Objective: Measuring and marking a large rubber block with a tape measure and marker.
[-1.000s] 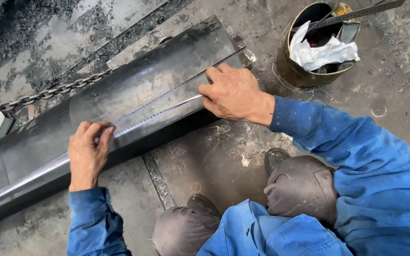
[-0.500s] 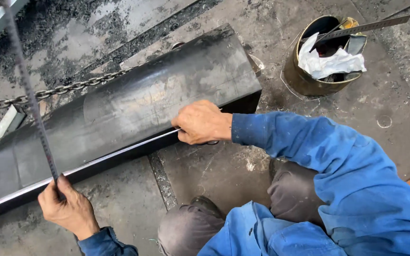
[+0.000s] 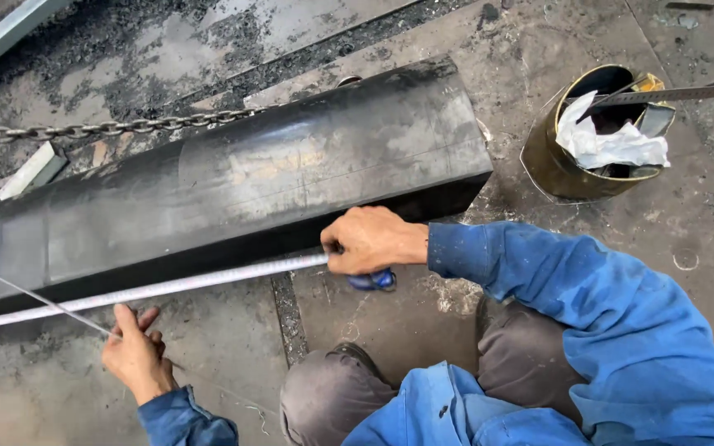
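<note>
no labels or signs anywhere, the nearest thing to a package was the round brass-coloured metal tin at the upper right of the floor, stuffed with a crumpled white rag and with a flat grey metal strip laid across its rim.

compared with half a second before, the pale steel measuring tape wasn't standing up over the beam at the left anymore. it was pulled out flat on the grimy concrete floor, right along the near bottom edge of the long black steel beam. the right hand had come off the beam's face and down to the floor, fingers curled tight around the tape's blue case, pinning that end. the left hand had slid right, fingers pressed together on the floor just under the tape; couldn't tell if they actually pinched it.

the tape's long axis ran left to right, climbing a bit toward the right, parallel to the beam, case end right and the blade running off the left edge. a rusty grey chain lay behind the beam.
</note>
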